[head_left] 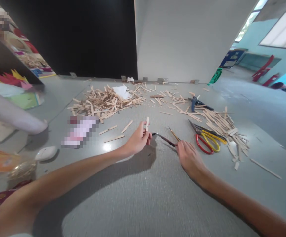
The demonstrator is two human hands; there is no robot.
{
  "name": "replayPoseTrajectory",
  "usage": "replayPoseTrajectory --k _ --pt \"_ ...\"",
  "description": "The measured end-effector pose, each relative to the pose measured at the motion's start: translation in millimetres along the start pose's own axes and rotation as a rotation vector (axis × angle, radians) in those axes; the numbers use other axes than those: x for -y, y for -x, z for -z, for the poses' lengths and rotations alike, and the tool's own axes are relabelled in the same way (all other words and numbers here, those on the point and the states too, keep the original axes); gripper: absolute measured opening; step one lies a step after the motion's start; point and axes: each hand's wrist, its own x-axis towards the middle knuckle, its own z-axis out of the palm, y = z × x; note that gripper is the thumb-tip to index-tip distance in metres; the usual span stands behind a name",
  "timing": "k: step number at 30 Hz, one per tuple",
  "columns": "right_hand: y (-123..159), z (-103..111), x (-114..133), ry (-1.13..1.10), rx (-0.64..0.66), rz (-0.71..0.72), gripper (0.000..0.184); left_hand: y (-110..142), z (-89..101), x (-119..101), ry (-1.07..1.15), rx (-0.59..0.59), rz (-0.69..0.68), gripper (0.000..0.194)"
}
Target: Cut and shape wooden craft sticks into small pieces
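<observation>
My left hand (140,140) is closed on a short wooden craft stick (147,122), held upright between the fingertips. A small black piece (154,134) with a pale tip pokes out from the same hand; its kind is unclear. To the right, my right hand (188,156) grips a thin dark pen-like tool (167,141) whose end points left at that pale tip; whether they touch I cannot tell. Just beyond the right fingers lies a slim brown pointed stick (173,133), perhaps a brush or pencil. Three loose craft sticks (114,138) lie left of my left hand.
A heap of craft sticks (108,100) with white paper (122,92) lies at the back left, more sticks (221,123) at the right. Red-handled scissors (204,144), a yellow-handled tool (214,137), a blue-black clamp (194,103), a white mouse (46,153) and upright panels (182,39) surround the hands.
</observation>
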Motion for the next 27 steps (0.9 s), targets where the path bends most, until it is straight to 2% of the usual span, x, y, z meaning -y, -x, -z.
replayPoseTrajectory --k 3,6,10,14,18,27 --pt "-9.5 -1.1 6.8 -0.081 -0.06 -0.082 0.032 5.6 -3.7 16.4 0.062 0.024 0.008 0.011" --pt "-20.2 -4.6 18.9 -0.18 -0.103 -0.109 0.031 11.3 -6.1 25.1 0.098 0.037 0.004 0.022" --pt "-25.4 -4.6 31.5 -0.328 -0.078 -0.087 0.03 13.2 -5.0 30.1 0.112 0.026 0.0 0.038" --pt "-21.8 1.1 34.0 -0.455 -0.061 -0.1 0.037 13.2 -2.4 30.7 0.117 0.014 0.009 0.043" --pt "-17.8 2.3 32.1 -0.457 -0.026 -0.013 0.041 15.3 -2.4 28.6 0.115 0.028 0.006 0.045" --pt "-15.0 -0.9 30.7 -0.372 -0.105 0.091 0.041 18.6 -3.5 24.8 0.093 0.054 -0.006 0.047"
